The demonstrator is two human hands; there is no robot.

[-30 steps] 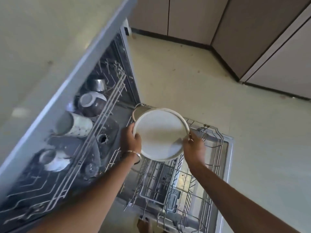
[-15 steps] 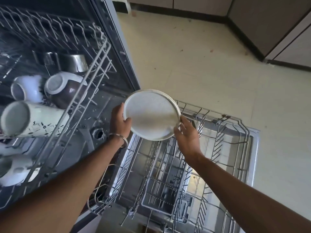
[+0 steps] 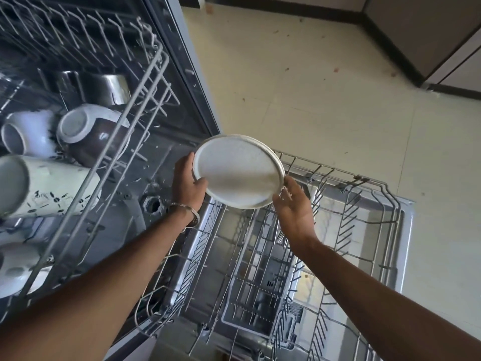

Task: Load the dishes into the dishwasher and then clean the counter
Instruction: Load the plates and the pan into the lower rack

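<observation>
Round white speckled plate (image 3: pixel 238 171) sits near frame centre, held tilted above the far-left corner of the pulled-out lower wire rack (image 3: pixel 377 222); not touching the rack as far as visible. Underside/flat face turned toward the camera, rim raised.

Left hand (image 3: pixel 188 184) at plate's 9 o'clock: thumb over the near face, fingers curled behind the rim, so it's grasping the plate. Thin metal bangle (image 3: pixel 186 210) on that wrist. Right hand (image 3: pixel 292 204) at plate's 4 o'clock: fingertips touch the rim edge, fingers fairly straight, palm toward the plate, supporting rather than clenched.

Lower rack fills the 5–6 o'clock part of the view, grey wire w/ rows of tines; a grey plastic cutlery basket (image 3: pixel 256 287) sits in it. Rack rests over the open steel door.

Upper wire rack (image 3: pixel 109 142) at 9–11 o'clock, also pulled out. In it: tall white mug w/ dark leaf marks (image 3: pixel 49 188) lying on its side at 9 o'clock, brown-and-white ceramic cup (image 3: pixel 91 131) upturned beside it, another white cup (image 3: pixel 24 131) further left, shiny steel tumbler (image 3: pixel 109 88) behind those. A white ceramic piece (image 3: pixel 15 272) at 8 o'clock, partly cut off; can't tell what it is.

Cream tiled floor (image 3: pixel 312 87) at 12–3 o'clock w/ a few small dark specks. Beige cabinet doors (image 3: pixel 421 29) w/ dark plinth at 1–2 o'clock.
</observation>
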